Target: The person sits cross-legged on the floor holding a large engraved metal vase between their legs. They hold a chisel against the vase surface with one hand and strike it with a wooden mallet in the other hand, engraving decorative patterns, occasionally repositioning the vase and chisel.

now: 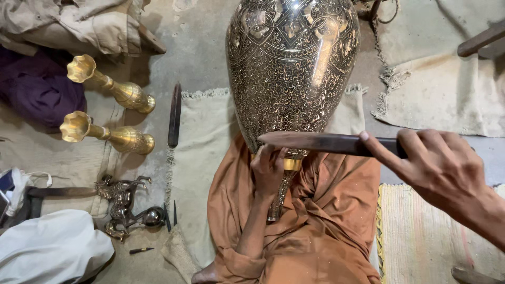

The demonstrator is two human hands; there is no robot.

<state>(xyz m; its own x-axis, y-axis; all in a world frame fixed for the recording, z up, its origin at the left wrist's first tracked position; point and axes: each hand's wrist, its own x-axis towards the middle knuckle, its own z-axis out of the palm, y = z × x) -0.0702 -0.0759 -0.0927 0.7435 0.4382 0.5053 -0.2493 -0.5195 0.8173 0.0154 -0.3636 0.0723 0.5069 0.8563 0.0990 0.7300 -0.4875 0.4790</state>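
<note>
A large engraved brass vase [292, 68] lies tilted on an orange cloth [315, 221] over my lap, its narrow neck toward me. My left hand [268, 171] presses against the vase's neck and seems to hold a thin tool against the metal, but I cannot make the tool out. My right hand [439, 171] is raised and shut on a long dark wooden mallet-like stick [326, 142], held flat across the vase's lower body.
Two small brass vases [108, 89] [105, 134] lie on their sides at the left. A dark file-like tool [174, 115], a metal horse figurine [123, 202] and small chisels [171, 215] rest on a beige mat [202, 158]. Striped rug [421, 236] at right.
</note>
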